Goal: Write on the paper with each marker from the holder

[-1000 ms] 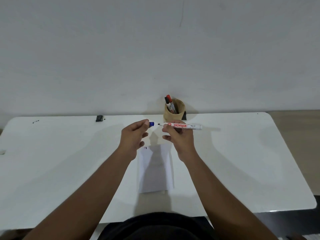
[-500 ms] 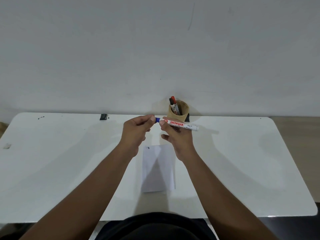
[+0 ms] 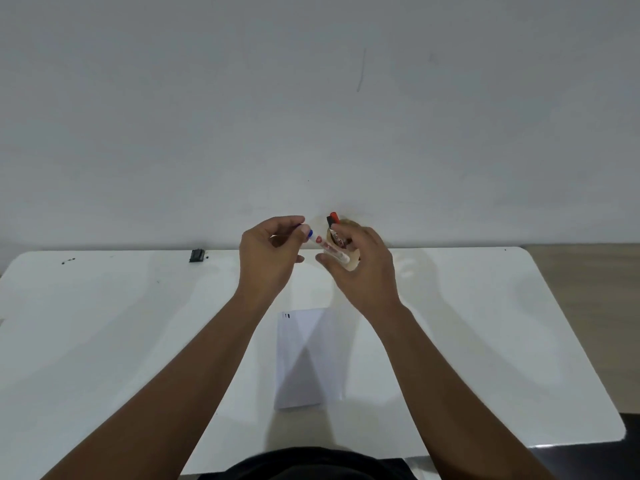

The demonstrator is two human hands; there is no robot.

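Cap now pressed back onto the blue marker (image 3: 323, 245), apart a second ago. Left hand (image 3: 268, 256) is pinched on the cap end, right hand (image 3: 363, 268) curled round the barrel, above the paper (image 3: 308, 358). Return to holder (image 3: 351, 263) judged next; two markers left inside.

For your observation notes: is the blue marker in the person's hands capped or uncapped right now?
Capped, as far as shows: the blue cap sits against the marker barrel's end, pinched by the left hand; no tip visible. The right hand holds the barrel.
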